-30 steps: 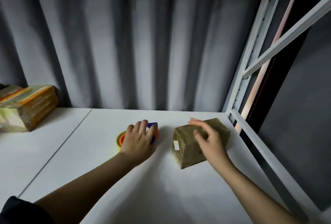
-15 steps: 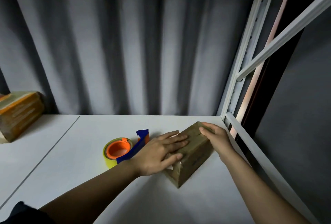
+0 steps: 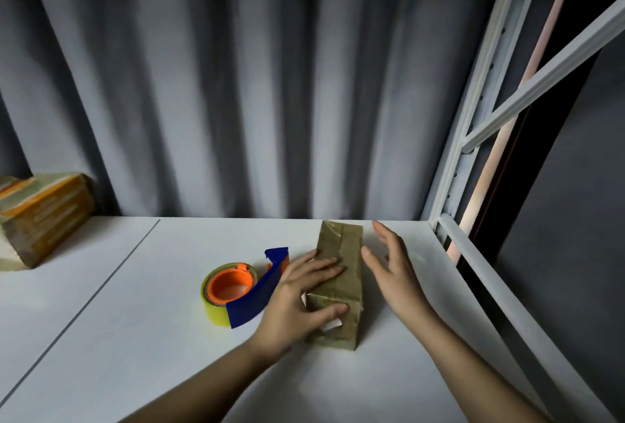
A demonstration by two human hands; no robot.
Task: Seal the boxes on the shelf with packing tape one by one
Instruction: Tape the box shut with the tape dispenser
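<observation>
1. Small cardboard boxes: one (image 3: pixel 340 282), brown, lying on the white shelf (image 3: pixel 135 338).
2. Larger boxes: at least one taped carton (image 3: pixel 44 216) at the far left edge; whether a second carton sits behind it cannot be determined.
3. Tape dispensers: one (image 3: pixel 247 287), blue-framed, holding a single roll of yellowish tape (image 3: pixel 216 312) on an orange hub.
4. Hands: two. The left hand (image 3: pixel 297 301) rests on the small box; the right hand (image 3: pixel 394 274) is beside the box, fingers extended.
5. Shelf boards: two visible panels, divided by one seam (image 3: pixel 84 304).
6. Shelf uprights: one white perforated post (image 3: pixel 473 111), with one diagonal brace (image 3: pixel 548 81).
7. Curtains: one grey pleated curtain (image 3: pixel 236 84) behind the shelf.
</observation>
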